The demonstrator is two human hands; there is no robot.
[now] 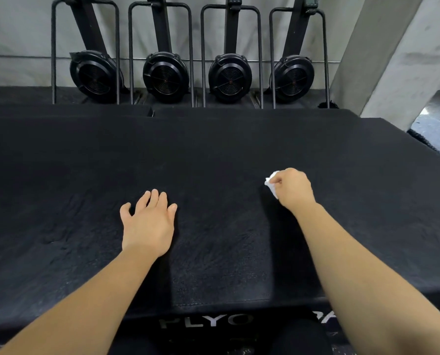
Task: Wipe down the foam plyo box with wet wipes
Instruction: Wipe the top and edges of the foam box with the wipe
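My right hand [292,188] pinches a crumpled wet wipe [272,185] against the plyo box [213,155]. My left hand [148,221] rests flat beside it, fingers [154,198] straight and slightly spread.

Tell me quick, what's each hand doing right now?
Left hand: open, fingers straight, flat on the black foam plyo box.
Right hand: closed around a crumpled white wet wipe.
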